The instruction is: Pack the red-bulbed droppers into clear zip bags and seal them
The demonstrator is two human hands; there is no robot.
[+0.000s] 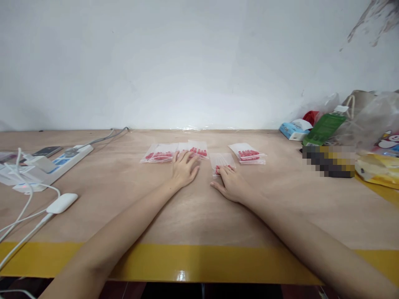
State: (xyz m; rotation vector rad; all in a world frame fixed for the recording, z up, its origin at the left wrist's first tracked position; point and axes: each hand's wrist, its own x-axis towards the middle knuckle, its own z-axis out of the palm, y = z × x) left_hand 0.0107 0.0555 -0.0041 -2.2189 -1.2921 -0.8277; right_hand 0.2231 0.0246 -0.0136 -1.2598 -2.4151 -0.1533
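My left hand (185, 168) lies with fingers spread over the near edge of a pile of small clear plastic bags (160, 152), which have red pieces inside. Another bag of the pile (198, 149) shows just beyond its fingertips. Flat on the table, a single clear bag (222, 160) with red pieces sits under the fingertips of my right hand (230, 182). That hand's thumb is stretched out to the left. Farther right, a separate stack of similar bags (248, 153) rests apart from both hands. The exact kind of the red pieces is too small to tell.
A white power strip (73, 160) with chargers and white cables lies at the left. On the right are a blue tissue pack (294, 129), a green bottle (326, 126), plastic bags and a yellow package (382, 170). Yellow tape (187, 259) runs along the table's front edge.
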